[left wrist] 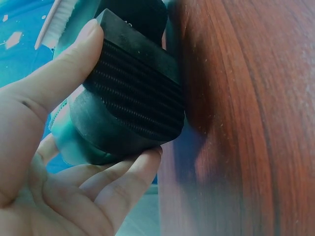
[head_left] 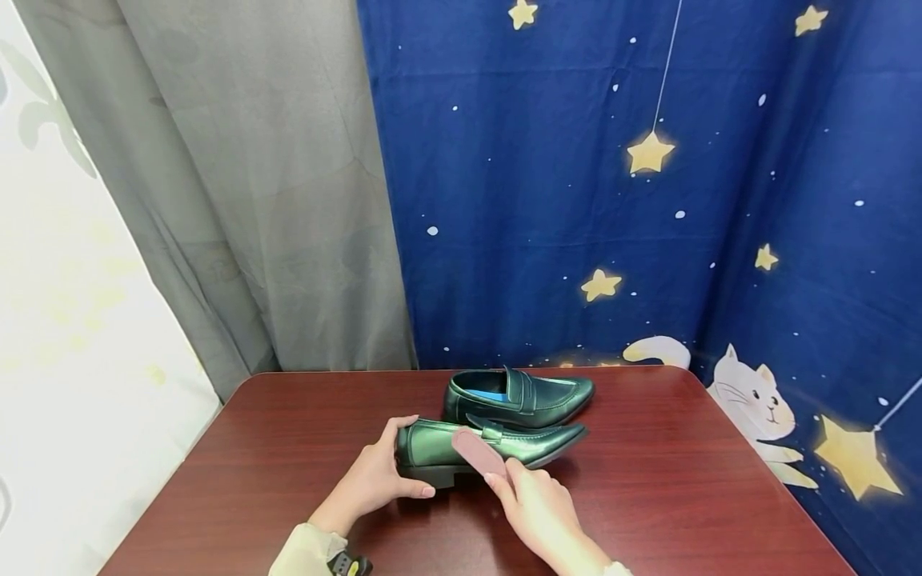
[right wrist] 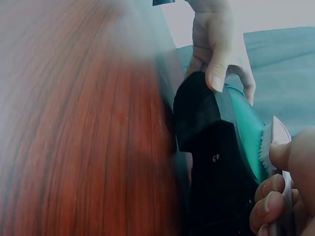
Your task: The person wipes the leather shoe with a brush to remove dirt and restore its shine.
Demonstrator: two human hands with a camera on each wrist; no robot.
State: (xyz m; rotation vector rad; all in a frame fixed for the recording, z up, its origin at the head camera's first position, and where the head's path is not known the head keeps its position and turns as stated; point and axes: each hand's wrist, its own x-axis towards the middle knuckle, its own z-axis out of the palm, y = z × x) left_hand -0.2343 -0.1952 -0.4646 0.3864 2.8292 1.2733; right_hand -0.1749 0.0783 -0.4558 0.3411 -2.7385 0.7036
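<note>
A dark green loafer (head_left: 432, 445) lies tilted on the table, its black heel and sole (right wrist: 209, 162) showing in the right wrist view. My left hand (head_left: 378, 476) grips it round the heel, the thumb on the heel block (left wrist: 133, 83) and the fingers on the far side. My right hand (head_left: 536, 504) holds a pink brush (head_left: 479, 452) by its handle. In the right wrist view the white bristles (right wrist: 266, 150) touch the shoe's side. A second green loafer (head_left: 547, 400) stands upright just behind the first, a blue insole visible inside it.
The reddish-brown wooden table (head_left: 288, 448) has its far edge just behind the second loafer. Beyond hang a grey curtain (head_left: 288, 200) and a blue curtain (head_left: 519, 200) with stars and a white cat. A dark band with a device (head_left: 349, 564) sits at the left wrist.
</note>
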